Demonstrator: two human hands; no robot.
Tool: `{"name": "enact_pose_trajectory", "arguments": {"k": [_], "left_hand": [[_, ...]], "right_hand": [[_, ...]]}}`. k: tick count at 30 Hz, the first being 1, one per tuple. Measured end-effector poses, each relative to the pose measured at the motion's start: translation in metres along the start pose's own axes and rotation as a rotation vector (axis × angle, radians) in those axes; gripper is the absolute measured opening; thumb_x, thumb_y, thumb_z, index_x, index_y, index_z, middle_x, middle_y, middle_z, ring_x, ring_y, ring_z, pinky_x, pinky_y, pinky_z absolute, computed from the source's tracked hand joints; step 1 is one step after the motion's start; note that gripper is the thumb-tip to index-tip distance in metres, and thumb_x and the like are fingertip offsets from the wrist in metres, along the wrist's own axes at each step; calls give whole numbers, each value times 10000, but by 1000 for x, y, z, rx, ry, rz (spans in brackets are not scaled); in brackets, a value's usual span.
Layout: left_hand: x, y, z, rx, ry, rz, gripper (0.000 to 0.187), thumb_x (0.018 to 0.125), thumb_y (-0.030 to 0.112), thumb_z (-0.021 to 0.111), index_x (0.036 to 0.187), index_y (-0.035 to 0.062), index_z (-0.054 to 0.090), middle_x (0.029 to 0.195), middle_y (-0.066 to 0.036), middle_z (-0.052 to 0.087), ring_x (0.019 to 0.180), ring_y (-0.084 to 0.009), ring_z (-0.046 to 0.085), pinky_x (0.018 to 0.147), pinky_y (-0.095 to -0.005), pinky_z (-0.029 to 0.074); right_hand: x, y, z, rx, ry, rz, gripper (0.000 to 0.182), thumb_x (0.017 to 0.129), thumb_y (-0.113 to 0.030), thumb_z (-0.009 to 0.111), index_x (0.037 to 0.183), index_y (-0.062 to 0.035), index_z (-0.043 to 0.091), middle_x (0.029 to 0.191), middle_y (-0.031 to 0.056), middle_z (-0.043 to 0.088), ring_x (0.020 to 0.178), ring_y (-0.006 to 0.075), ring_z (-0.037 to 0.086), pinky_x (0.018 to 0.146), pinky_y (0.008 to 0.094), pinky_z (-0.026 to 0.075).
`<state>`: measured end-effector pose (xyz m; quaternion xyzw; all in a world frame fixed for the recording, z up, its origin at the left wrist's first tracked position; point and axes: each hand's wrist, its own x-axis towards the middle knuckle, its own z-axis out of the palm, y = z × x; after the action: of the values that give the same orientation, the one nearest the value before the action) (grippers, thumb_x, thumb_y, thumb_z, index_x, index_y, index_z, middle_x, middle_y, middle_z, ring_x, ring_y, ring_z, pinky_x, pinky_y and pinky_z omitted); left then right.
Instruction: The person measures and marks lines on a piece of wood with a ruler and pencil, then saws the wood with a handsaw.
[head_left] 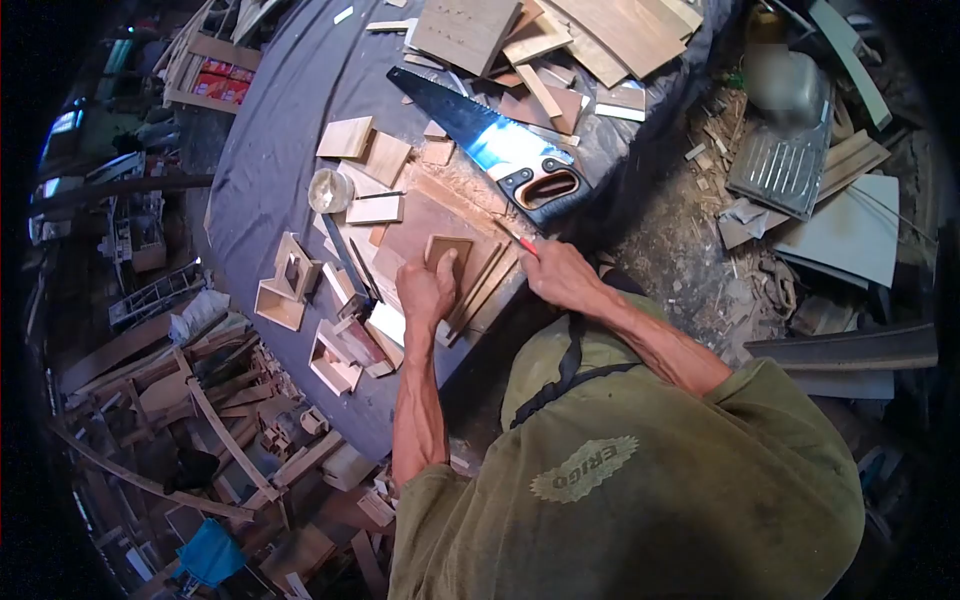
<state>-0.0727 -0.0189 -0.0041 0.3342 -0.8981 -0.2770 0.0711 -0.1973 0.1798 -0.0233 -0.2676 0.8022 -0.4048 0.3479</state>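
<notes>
My left hand (425, 290) is closed on a small wooden frame (450, 250), holding it on a brown board (408, 228). To its right, my right hand (560, 272) is wrapped round a thin tool with a red handle (526, 245), its tip over the sawdust-covered wood. Strips of wood (485, 290) lie between my hands. Just beyond my right hand rests a handsaw (480, 135) with a black and orange handle. A round container (330, 191) and light wooden blocks (375, 208) are left of the board.
The work surface has a dark cloth (270, 150) over it. Small open wooden boxes (280, 303) lie at its left, and stacked boards (465, 35) at its far side. Scrap wood (230, 420) fills the lower left. A metal tray (778, 165) is on the right.
</notes>
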Motion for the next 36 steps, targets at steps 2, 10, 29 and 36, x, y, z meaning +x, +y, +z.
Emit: {"name": "enact_pose_trajectory", "arguments": {"k": [2, 10, 29, 36], "left_hand": [[-4, -3, -12, -394, -148, -185, 332, 880, 251, 757, 1013, -52, 725, 822, -133, 739, 724, -189, 692, 676, -341, 551], [-16, 5, -36, -697, -344, -318, 291, 914, 195, 740, 1108, -19, 702, 942, -70, 726, 797, -126, 674, 706, -290, 549], [-28, 1, -51, -256, 74, 36, 352, 879, 130, 658, 1195, -10, 594, 903, -265, 694, 853, -392, 707, 790, -434, 533], [-47, -30, -58, -502, 198, -20, 420, 885, 75, 647, 1283, 40, 517, 1024, -185, 637, 920, -258, 639, 834, -366, 513]], "right_hand": [[2, -10, -8, 194, 19, -23, 329, 938, -282, 598, 954, 41, 659, 769, 226, 648, 786, 302, 675, 718, 435, 507], [37, -21, 10, 508, -283, -194, 336, 881, -258, 743, 1061, 24, 712, 815, 27, 666, 775, 127, 594, 719, 286, 476], [46, -41, 38, 137, -30, -93, 387, 944, -300, 559, 1068, 64, 600, 935, 272, 643, 920, 384, 635, 824, 449, 476], [61, -27, 60, -12, -157, -191, 399, 972, -287, 488, 1195, 21, 607, 877, 201, 645, 879, 324, 625, 811, 431, 470]]}}
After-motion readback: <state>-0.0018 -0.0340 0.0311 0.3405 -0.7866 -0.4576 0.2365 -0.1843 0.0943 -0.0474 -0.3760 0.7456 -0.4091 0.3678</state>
